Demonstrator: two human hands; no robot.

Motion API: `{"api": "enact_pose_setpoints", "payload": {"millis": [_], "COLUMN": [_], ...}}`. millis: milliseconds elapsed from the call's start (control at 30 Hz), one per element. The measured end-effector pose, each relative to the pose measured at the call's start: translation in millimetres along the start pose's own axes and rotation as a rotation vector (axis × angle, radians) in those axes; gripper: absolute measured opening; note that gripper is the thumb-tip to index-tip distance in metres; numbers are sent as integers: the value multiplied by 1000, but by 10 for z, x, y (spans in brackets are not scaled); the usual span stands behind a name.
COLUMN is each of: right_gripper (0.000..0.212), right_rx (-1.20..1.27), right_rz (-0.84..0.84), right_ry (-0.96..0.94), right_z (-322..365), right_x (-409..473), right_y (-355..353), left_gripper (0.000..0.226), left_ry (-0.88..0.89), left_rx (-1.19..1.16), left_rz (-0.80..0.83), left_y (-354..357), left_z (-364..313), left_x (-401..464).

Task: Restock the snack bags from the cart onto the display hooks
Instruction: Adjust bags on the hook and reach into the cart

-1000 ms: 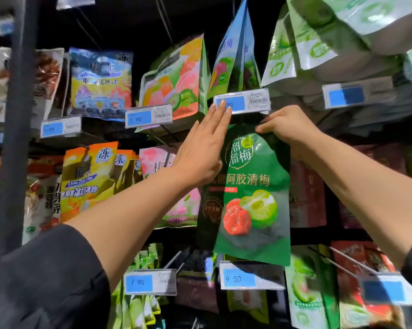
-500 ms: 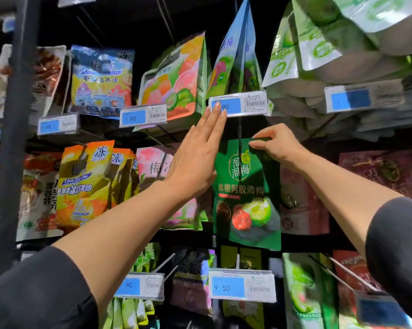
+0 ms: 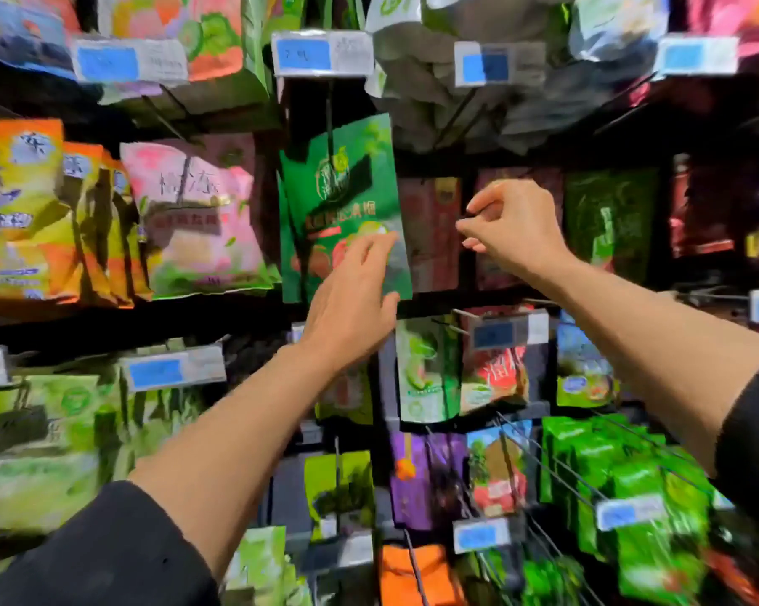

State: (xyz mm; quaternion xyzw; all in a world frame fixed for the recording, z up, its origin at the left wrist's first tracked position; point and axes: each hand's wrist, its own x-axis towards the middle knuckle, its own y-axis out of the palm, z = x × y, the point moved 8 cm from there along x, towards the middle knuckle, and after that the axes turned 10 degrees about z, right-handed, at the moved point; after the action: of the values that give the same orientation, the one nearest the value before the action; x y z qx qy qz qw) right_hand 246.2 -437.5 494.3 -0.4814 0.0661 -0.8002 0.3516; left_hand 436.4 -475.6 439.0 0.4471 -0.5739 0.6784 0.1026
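A dark green snack bag [image 3: 347,185] with red and green fruit on it hangs from a display hook [image 3: 329,120] below a blue price tag [image 3: 321,53]. My left hand [image 3: 351,299] is flat and open, its fingertips resting on the bag's lower front. Off to the right of the bag, my right hand [image 3: 513,229] hovers with loosely curled fingers, holding nothing and clear of the bag. The frame is motion-blurred.
Hooks full of snack bags surround it: pink bags [image 3: 194,220] and orange-yellow bags [image 3: 23,212] to the left, dark red bags [image 3: 430,229] behind on the right, bright green bags [image 3: 622,487] on wire hooks at lower right. Price tags jut out along each row.
The right hand let go of the green bag's top and drew off to the right. The left hand dropped from the price tag to the bag's lower front. The view tilted down.
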Motion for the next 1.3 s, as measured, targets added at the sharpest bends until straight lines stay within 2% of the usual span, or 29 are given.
{"api": "enact_pose_setpoints", "payload": {"millis": [100,233,333,533,700,767,867,933,1000,1100,1167,1233,1300], "right_gripper": [7,10,13,13,8,6,16,29,43,57,56,49,52], "right_rx": [-188,-369,-411,-388,-396,-469,-622,-729,-816,-957,-1038,-1106,-1099], "right_rz": [67,154,194,266,251,255,296,350,450,575,625,618,577], "right_ry": [58,299,517,933,1121,1167,1245,1237,1136,1091,1061,998,947], "right_z": [-363,-1219,-1947,-3216,-3991,-4240,-4578,-4776,-4968,-5182,-5234,-5248,-5240], "right_x": [-679,-1647,-2477,-4089,-5003,-5262,-5601,-5742,-5794,-5851,-5860,-5838,-5788], "right_y": [-341,-872,-1186,-1705,-2321,-2565,-2858,-2950,-2934,-2902,-2889,-2907,-2923], "left_gripper": [55,32,20,5,15,17,23,31,38,40,43,41,39], "left_ry": [88,114,166,207,152,114,90,46,-17,-3,21,13,-11], "left_rx": [-224,-439,-581,-711,-825,-869,-915,-915,-902,-824,-813,-869,-926], "left_rz": [13,136,307,575,780,851,941,1003,1048,958,928,963,1005], "left_y": [530,1369,2034,3240,4266,4655,5185,5490,5703,5799,5866,5965,6035], "left_z": [-508,-1333,-2073,-3240,-4077,-4377,-4752,-4920,-5023,-5139,-5225,-5319,-5410], "left_x": [-211,-418,-666,-1203,-1527,-1635,-1793,-1899,-1964,-1894,-1832,-1783,-1753]}}
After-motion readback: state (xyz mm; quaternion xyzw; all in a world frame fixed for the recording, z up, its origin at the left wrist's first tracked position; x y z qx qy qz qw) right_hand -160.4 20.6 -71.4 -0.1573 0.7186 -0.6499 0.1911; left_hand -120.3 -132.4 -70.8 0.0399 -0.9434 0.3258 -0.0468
